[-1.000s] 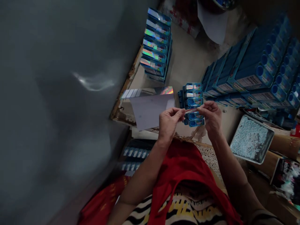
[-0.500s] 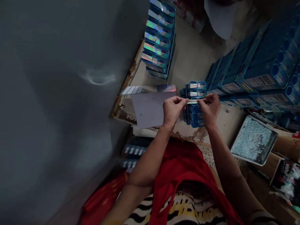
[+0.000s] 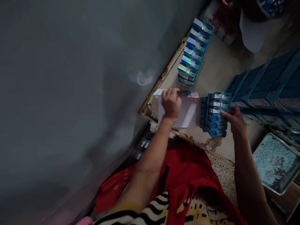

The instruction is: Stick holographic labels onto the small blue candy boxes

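A short row of small blue boxes [image 3: 217,119] stands on the worktop; the upper three carry shiny stickers over their ends, the lower ones show round blue marks. My right hand [image 3: 236,120] holds the row's right side, its thumb pressed on the sticker of the third box. To the left lies a white backing sheet [image 3: 187,114] with shiny stickers along its far edge. Over that edge is my left hand [image 3: 172,104], fingers curled down onto the sheet; its fingertips are partly hidden.
A longer row of stickered blue boxes [image 3: 195,51] stands farther back beside the grey wall [image 3: 82,78]. Large stacks of blue cartons [image 3: 267,90] line the right. A clear tray [image 3: 276,162] of pale blue pieces sits at the lower right. The worktop's front edge [image 3: 206,145] is chipped.
Both hands were together stretching a sticker strip over the third box. Now the strip lies on that box, my left hand has moved left to the sheet, and my right thumb presses the sticker.
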